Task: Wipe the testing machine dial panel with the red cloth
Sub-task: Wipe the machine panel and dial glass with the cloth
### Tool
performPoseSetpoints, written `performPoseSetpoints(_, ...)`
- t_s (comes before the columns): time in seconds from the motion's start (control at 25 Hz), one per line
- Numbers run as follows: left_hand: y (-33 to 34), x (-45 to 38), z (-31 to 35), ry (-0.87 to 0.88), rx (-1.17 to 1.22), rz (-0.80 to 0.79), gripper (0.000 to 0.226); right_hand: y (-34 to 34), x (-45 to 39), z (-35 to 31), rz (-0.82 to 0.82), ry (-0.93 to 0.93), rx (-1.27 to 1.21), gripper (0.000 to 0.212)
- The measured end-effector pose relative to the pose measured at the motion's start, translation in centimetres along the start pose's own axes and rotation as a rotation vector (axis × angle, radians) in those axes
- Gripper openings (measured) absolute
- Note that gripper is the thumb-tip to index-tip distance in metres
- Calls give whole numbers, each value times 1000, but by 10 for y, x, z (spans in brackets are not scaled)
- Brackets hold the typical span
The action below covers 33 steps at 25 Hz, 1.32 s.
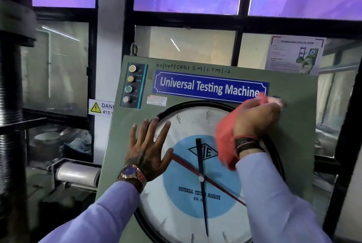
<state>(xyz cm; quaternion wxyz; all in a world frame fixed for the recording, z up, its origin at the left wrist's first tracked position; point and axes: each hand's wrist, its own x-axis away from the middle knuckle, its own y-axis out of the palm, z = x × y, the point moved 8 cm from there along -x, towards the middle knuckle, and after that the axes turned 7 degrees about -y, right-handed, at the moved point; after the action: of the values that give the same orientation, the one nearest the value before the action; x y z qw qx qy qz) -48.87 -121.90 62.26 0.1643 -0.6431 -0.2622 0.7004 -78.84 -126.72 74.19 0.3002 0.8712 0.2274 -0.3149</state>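
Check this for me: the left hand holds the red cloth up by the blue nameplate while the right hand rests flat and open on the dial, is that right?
Not quite: the hands are swapped. In the head view, the right hand grips the red cloth up by the blue nameplate, while the left hand rests flat and open on the dial.

Left hand (147,149): open, palm flat against the surface ahead, fingers spread and pointing up, thumb splayed to the right. Wristwatch on the wrist; forearm in a pale sleeve rising from lower left. Right hand (257,118): raised higher, back of hand facing out, fingers curled closed around a red cloth (225,140); outline blurred. Dark band at the wrist; sleeved forearm rising from lower right.
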Motion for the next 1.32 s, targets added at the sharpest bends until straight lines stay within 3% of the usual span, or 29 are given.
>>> performPoseSetpoints(0.08,9,6,-15,-13,-21,-5,77,15,3,-21,108,-253,48,21)
performPoseSetpoints(0.12,14,8,-21,-24,-19,-1,77,29,17,-27,70,-368,136,15)
performPoseSetpoints(0.2,24,12,-32,-37,4,17,76,70,61,-16,-167,-465,183,18)
performPoseSetpoints(0.28,38,8,-44,-22,18,40,77,100,98,9,-335,-455,167,24)
performPoseSetpoints(0.44,53,-7,-60,-32,21,80,78,112,115,34,-281,-511,145,11)
performPoseSetpoints(0.56,65,-11,-54,-22,41,50,82,122,134,28,-428,-621,213,17)
performPoseSetpoints(0.72,86,0,-58,-36,66,36,90,148,150,19,-607,-446,153,25)
performPoseSetpoints(0.76,90,3,-62,-45,68,27,92,153,167,12,-687,-478,155,24)
performPoseSetpoints(0.84,96,9,-70,-59,66,21,95,150,198,2,-800,-724,296,36)
performPoseSetpoints(0.88,97,8,-74,-67,60,20,95,147,198,4,-799,-853,382,50)
performPoseSetpoints(0.96,98,7,-83,-88,75,17,94,145,176,19,-768,-830,482,63)
performPoseSetpoints(1.08,97,7,-86,-118,82,32,93,153,194,14,-801,-741,382,58)
performPoseSetpoints(1.2,93,11,-89,-139,82,43,92,158,217,11,-946,-831,304,55)
performPoseSetpoints(1.32,86,12,-93,-172,80,8,93,161,189,17,-869,-791,342,49)
